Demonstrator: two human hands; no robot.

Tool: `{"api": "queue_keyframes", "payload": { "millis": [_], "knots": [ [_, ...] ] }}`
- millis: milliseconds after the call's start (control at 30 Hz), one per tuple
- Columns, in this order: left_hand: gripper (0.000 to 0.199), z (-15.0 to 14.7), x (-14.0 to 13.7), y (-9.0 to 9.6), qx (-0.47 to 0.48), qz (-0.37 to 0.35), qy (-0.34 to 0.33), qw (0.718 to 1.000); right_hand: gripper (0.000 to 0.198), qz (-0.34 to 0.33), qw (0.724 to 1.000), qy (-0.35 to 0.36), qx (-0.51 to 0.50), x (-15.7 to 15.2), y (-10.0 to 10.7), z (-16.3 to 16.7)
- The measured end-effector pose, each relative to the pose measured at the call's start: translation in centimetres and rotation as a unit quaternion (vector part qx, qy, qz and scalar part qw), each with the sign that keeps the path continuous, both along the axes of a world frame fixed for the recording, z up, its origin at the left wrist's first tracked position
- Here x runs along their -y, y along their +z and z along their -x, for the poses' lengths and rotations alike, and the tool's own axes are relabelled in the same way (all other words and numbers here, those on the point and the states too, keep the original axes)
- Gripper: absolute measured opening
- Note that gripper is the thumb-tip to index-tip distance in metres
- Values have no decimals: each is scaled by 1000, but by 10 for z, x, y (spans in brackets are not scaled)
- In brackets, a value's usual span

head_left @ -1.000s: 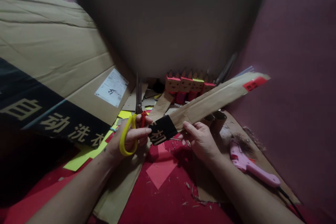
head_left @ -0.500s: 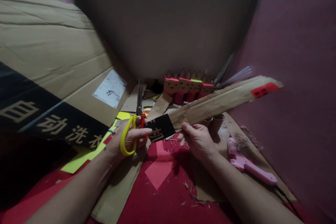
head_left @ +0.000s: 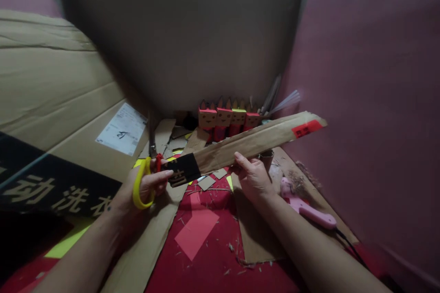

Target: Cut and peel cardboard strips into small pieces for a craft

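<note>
Your left hand [head_left: 146, 183] fingers are curled through the yellow scissors [head_left: 146, 171], blades up; your right hand [head_left: 252, 178] pinches the cardboard strip [head_left: 247, 144] held across between them. A pink glue gun [head_left: 304, 208] lies beside your right wrist, paper figures [head_left: 228, 119] behind. The hands sit further left than before.

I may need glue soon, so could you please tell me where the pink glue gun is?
The pink glue gun lies on the floor at lower right of the head view, just right of the right hand, near the maroon wall.

The cardboard strip [head_left: 247, 144] spans between both hands; the glue gun [head_left: 304, 206] lies right, the 4 paper figures [head_left: 228, 121] behind.
</note>
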State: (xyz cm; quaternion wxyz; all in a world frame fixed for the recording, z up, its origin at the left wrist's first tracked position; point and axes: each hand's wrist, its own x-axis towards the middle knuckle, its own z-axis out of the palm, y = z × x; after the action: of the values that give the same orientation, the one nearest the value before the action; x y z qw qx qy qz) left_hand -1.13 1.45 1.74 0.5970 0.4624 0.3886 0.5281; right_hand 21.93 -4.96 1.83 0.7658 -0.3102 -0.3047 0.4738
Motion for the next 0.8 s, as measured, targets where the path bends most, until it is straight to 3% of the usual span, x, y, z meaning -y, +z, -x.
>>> {"api": "queue_keyframes", "payload": {
  "millis": [300,667,800],
  "knots": [
    [46,7,-5,7,-64,16,32,997,23,-17,999,14,-45,-1,-1,7],
    [53,-2,-11,12,-72,19,117,990,24,-21,997,5,-69,6,4,12],
    [50,-7,-5,17,-79,16,139,987,27,-10,997,32,-62,4,2,12]
  ]
}}
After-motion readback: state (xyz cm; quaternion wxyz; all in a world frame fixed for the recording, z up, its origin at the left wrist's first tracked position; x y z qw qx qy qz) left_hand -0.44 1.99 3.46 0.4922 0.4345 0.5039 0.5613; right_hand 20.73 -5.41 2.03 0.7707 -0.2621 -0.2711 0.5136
